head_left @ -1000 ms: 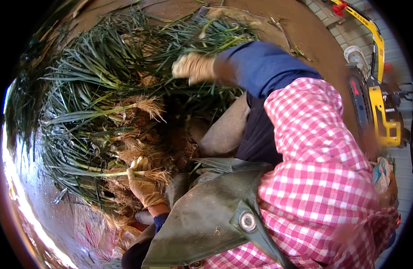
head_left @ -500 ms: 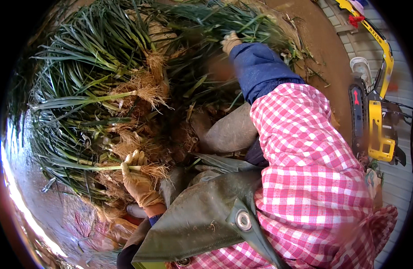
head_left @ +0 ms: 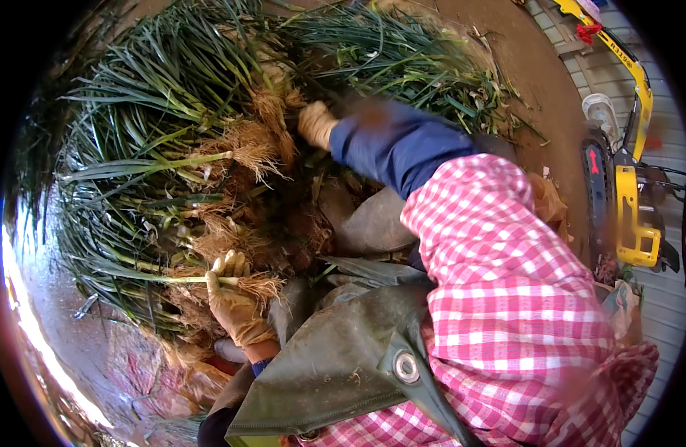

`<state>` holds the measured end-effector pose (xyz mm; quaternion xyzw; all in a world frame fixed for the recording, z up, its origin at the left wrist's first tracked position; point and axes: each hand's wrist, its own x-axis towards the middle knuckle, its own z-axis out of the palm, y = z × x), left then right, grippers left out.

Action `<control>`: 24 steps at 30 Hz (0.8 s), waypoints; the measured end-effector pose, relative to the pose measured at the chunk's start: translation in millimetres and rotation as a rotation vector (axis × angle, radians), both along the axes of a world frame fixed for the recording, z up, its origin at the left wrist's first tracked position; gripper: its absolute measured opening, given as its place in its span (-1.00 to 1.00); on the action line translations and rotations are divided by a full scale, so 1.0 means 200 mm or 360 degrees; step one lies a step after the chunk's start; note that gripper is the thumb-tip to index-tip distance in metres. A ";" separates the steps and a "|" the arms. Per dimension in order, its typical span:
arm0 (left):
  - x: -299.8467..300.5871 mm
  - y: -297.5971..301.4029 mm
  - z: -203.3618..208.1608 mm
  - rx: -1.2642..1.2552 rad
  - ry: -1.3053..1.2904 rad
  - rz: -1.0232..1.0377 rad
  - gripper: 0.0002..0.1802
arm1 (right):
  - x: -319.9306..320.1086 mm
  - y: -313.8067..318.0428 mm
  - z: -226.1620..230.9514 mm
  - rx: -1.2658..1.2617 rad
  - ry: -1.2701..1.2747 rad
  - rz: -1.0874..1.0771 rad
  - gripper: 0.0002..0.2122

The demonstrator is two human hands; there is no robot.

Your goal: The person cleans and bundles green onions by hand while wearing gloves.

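My left hand (head_left: 237, 302), in a tan work glove, is closed around a single green onion (head_left: 160, 279). Its pale roots stick out to the right of the fingers and its leaves trail left. My gloved right hand (head_left: 318, 125) is curled beside the root ends (head_left: 271, 108) of the upper left pile; whatever it may hold is hidden. A big pile of green onions (head_left: 145, 89) lies at the left, leaves outward and brown roots toward me. More green onion leaves (head_left: 410, 63) lie heaped beyond my right arm.
A green waterproof apron (head_left: 335, 365) with a metal eyelet covers my lap. Muddy boot or trouser leg fabric (head_left: 376, 223) shows in the middle. A yellow machine (head_left: 637, 216) with a black track stands at the right, near a white container (head_left: 599, 109). Wet plastic sheeting lies lower left.
My right hand has come left and nearer, from the far leaf heap to the roots of the left pile. My left hand keeps its green onion in nearly the same place.
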<state>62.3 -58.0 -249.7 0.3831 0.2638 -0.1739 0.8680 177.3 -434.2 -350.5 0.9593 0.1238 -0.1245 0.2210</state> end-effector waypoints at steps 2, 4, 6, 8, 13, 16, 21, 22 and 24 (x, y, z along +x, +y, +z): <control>-0.02 0.01 0.02 0.0010 -0.0008 0.0032 -0.59 | -0.03 0.15 -0.08 0.0082 0.0544 -0.0337 -0.80; -0.02 0.01 0.04 0.0011 0.0010 0.0006 -0.58 | -0.14 0.21 -0.16 0.0129 0.0281 -0.0324 -0.73; -0.04 0.05 0.02 0.0018 0.0032 0.0015 -0.58 | -0.17 0.27 -0.14 0.0354 0.0561 -0.0350 -0.66; -0.04 0.07 0.02 0.0018 -0.0003 0.0023 -0.58 | -0.21 0.18 -0.15 0.0693 0.0656 -0.0842 -0.60; -0.05 0.06 0.05 -0.0014 0.0027 0.0029 -0.59 | -0.26 -0.27 -0.10 0.0340 0.0332 -0.1252 -0.64; -0.05 0.04 0.09 0.0059 0.0090 0.0093 -0.58 | -0.24 -0.32 -0.03 0.0301 0.0220 -0.1202 -0.70; -0.06 0.05 0.05 -0.0082 -0.0015 0.0054 -0.60 | -0.19 -0.11 0.02 0.0187 0.0249 -0.0971 -0.77; -0.05 0.05 0.05 -0.0076 0.0005 0.0063 -0.60 | -0.19 -0.04 -0.01 0.0155 0.0284 -0.0897 -0.78; -0.05 0.06 0.04 -0.0053 0.0069 0.0133 -0.62 | -0.23 0.07 -0.06 0.0178 0.0285 -0.0611 -0.78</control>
